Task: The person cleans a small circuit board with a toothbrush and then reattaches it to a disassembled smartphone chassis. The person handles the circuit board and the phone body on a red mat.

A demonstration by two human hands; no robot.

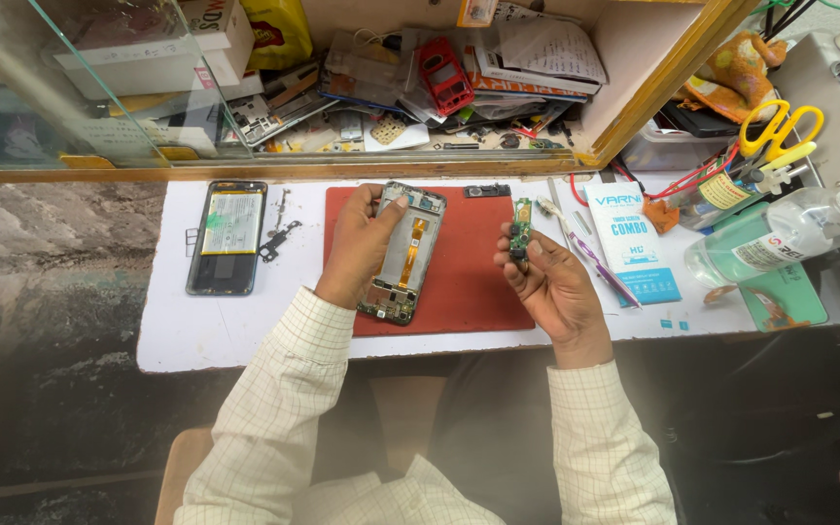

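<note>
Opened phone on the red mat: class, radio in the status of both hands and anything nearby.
Left hand grips opened phone over red mat. Right hand holds small green circuit board. Tweezers lie beside it.

red mat (473, 282), green circuit board (520, 230), seemingly yellow scissors (778, 126).

opened phones (404, 255): 2 | circuit boards (520, 228): 1 | scissors (780, 131): 1 | bottles (780, 236): 1

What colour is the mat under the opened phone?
Red: the work mat under the opened phone shows best in the head view.
</note>
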